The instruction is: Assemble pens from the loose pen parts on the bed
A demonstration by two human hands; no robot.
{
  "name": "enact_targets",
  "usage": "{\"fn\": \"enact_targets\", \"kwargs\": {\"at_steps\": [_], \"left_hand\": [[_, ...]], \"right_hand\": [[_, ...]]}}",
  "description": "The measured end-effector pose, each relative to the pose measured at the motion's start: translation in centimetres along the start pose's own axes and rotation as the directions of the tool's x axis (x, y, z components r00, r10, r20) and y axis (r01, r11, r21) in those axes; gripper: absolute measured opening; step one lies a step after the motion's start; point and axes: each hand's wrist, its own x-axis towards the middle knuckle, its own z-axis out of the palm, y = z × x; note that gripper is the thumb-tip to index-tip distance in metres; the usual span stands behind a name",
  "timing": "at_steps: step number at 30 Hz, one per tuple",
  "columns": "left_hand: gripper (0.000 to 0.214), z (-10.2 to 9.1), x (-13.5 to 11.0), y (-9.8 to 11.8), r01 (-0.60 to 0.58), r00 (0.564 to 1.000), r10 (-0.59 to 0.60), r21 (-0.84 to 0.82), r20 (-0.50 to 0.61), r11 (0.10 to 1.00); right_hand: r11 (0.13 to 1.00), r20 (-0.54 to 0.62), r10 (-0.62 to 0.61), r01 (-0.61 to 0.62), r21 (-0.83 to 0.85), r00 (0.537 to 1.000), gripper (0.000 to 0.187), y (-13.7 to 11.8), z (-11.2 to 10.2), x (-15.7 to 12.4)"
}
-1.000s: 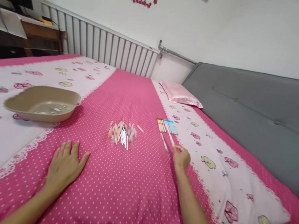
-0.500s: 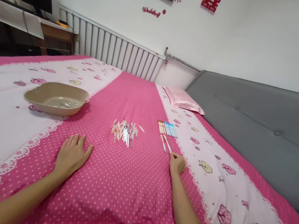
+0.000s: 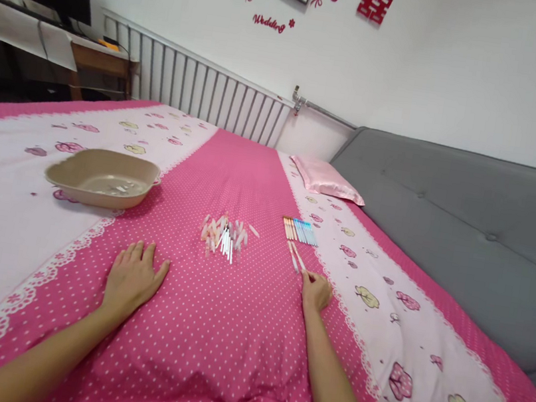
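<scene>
My left hand point(image 3: 132, 276) lies flat and open on the pink dotted bedspread point(image 3: 223, 329), fingers stretched forward. My right hand point(image 3: 316, 292) rests on the bed with its fingers pinched on the near end of a pale pen point(image 3: 298, 257), beside a second loose pen. Just beyond them lies a neat row of orange and blue pens point(image 3: 300, 230). A loose heap of pale pens and caps point(image 3: 223, 234) sits in the middle of the bed, between my hands and farther out.
A beige plastic basin point(image 3: 103, 177) holding a few small pieces stands at the left on the pale part of the sheet. A pink pillow point(image 3: 326, 179) lies at the back right. A grey padded headboard point(image 3: 470, 224) runs along the right; a radiator point(image 3: 198, 90) lines the far wall.
The camera has tilted up and shifted. My right hand has drawn slightly back toward me with the pale pen. My left hand has stayed flat on the bed.
</scene>
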Motion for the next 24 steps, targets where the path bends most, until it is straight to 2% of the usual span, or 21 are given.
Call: {"fn": "enact_targets", "kwargs": {"at_steps": [24], "left_hand": [[0.07, 0.01, -0.03, -0.05, 0.003, 1.0, -0.004, -0.03, -0.002, 1.0]], "right_hand": [[0.996, 0.029, -0.087, 0.087, -0.007, 0.996, 0.044, -0.28, 0.0, -0.35]]}}
